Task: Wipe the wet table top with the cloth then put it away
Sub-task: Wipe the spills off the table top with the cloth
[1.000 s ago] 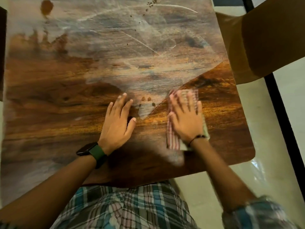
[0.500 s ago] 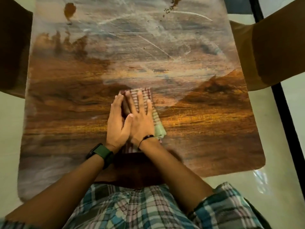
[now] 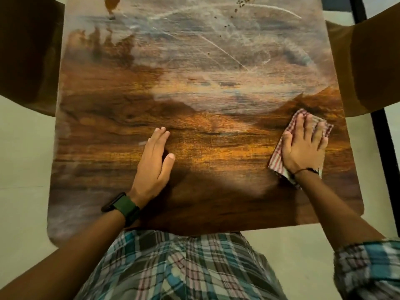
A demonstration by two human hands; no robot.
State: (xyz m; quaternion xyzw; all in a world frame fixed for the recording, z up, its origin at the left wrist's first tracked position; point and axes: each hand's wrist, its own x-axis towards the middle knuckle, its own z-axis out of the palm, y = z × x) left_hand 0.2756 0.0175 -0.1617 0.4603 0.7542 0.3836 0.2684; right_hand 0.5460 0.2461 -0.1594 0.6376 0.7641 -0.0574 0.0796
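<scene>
A brown wooden table top [image 3: 205, 131] fills the view, its far half covered by a whitish wet film with streaks. My right hand [image 3: 304, 146] lies flat with spread fingers on a red-and-white checked cloth [image 3: 278, 158], pressing it onto the table near the right edge. Most of the cloth is hidden under the hand. My left hand [image 3: 154, 163] rests flat on the bare wood near the middle, fingers straight, a green-strapped watch on its wrist.
Small dark crumbs [image 3: 237, 6] and a brown stain [image 3: 111, 2] sit at the far end of the table. Brown chair seats stand at the left [image 3: 28, 50] and right [image 3: 368, 61]. A dark vertical post [image 3: 387, 148] runs beside the right edge over a pale floor.
My right hand slid the cloth from beside my left hand at the table's middle out to the right edge. My left hand stayed flat near the centre.
</scene>
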